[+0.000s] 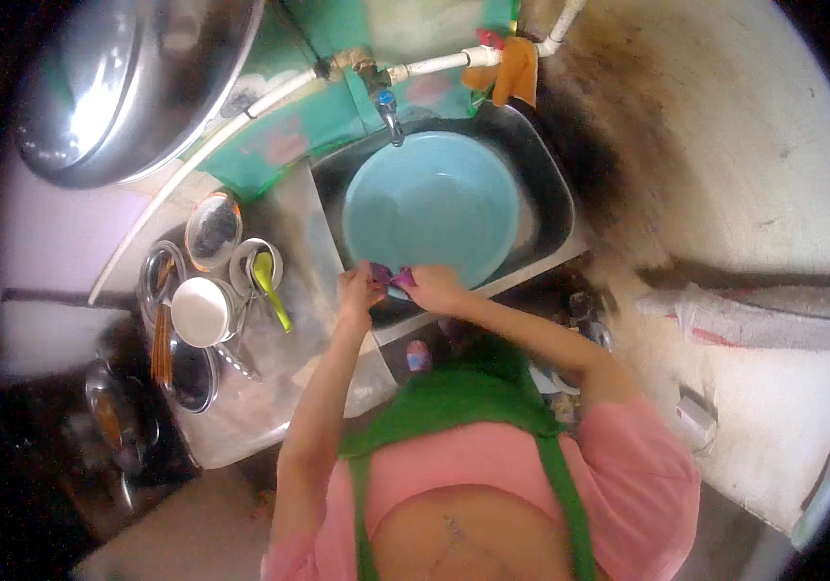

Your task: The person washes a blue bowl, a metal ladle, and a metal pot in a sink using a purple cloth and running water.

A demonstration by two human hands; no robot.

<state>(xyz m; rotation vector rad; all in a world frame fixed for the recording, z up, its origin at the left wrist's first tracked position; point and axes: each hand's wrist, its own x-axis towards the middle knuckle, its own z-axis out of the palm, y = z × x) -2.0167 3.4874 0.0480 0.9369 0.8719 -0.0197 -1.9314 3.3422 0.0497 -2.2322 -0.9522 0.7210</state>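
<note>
Both hands meet over the near rim of a light blue plastic basin (515, 218), which stands in a metal sink (558, 208). Stretched between them is a small, crumpled purple piece (381, 274); whether it is cloth or something else I cannot tell. My left hand (359, 293) pinches its left end, fingers closed. The other end is gripped by my right hand (437, 290), also closed, its fingertips partly hidden. Just beyond the basin's far rim, a tap (391, 121) with a blue-marked top points down.
Left of the sink, a counter (304, 334) carries a white bowl (204, 312), a lime-green spoon (270, 286), chopsticks (161, 344) and a dark round lid (192, 375). Orange gloves or cloths (515, 73) hang on the white pipe (434, 66). A large shiny metal pan (134, 87) stands at upper left.
</note>
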